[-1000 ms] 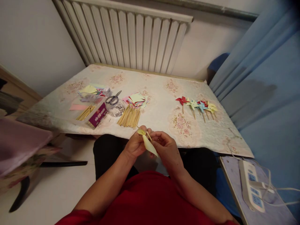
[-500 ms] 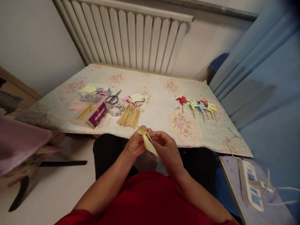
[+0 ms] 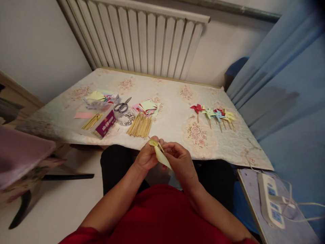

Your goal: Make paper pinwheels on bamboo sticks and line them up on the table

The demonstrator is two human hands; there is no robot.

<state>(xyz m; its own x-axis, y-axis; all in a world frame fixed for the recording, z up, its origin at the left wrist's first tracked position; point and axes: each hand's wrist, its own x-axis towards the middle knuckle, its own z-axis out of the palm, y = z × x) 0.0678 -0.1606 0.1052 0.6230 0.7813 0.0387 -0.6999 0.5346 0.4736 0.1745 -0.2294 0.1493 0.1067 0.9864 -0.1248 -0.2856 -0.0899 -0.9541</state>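
Over my lap, at the table's front edge, both hands meet around a pale yellow paper pinwheel [image 3: 162, 159], partly folded, with a thin wooden stick [image 3: 160, 147] beside it. My left hand [image 3: 146, 157] is closed, thumb and fingers pinching the curled end of the paper. From the other side my right hand [image 3: 182, 164] presses its fingertips together at the pinwheel's edge and the stick; the exact contact is hidden by the fingers. Just beyond my left hand lies a row of wooden sticks [image 3: 139, 126], with a stack of coloured paper pieces [image 3: 147, 107] behind it.
Left on the flowered table [image 3: 167, 98] are a clear plastic box [image 3: 105, 125] with sticks, a round container of small shiny pieces [image 3: 126, 119], scissors [image 3: 122, 106] and more paper [image 3: 98, 96]. Several pinwheels [image 3: 218, 115] lie right. A power strip [image 3: 271, 203] sits lower right.
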